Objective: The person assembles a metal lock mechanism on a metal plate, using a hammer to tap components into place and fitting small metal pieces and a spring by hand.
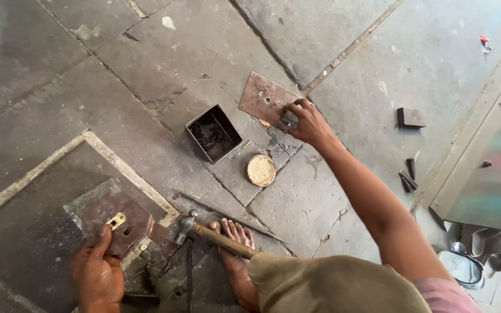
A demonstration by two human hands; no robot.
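Head view, looking down at a grey stone floor [59, 69] with cracks and seams.

Nearest, at bottom centre: a bent knee in olive cloth, and a bare foot [236, 255] flat on the floor. Across the toes, a hammer [210, 235] with a wooden handle, its metal head pointing left.

At bottom left: left hand [97, 272], fingers curled over the near edge of a rusty brown metal sheet [120, 217], thumb pressing it down. On that sheet, just beyond the thumb, a small brass hinge [116, 221]. Around the sheet, thin dark metal rods and scraps on the floor.

Farther out, at centre: a round tin [260, 170] with a pale yellowish filling, open to view. Just left and beyond it, an open square metal box [213, 133] with small dark bits inside.

Beyond both: right arm stretched forward, right hand [307, 123] closed around a small dark grey block [289, 119] at the near corner of a second rusty plate [265, 98], flat on the floor, with a small hole near its middle.

Far right: a dark metal block [410, 117], a few short dark pieces [408, 177], and the edge of a painted metal panel [488, 168].
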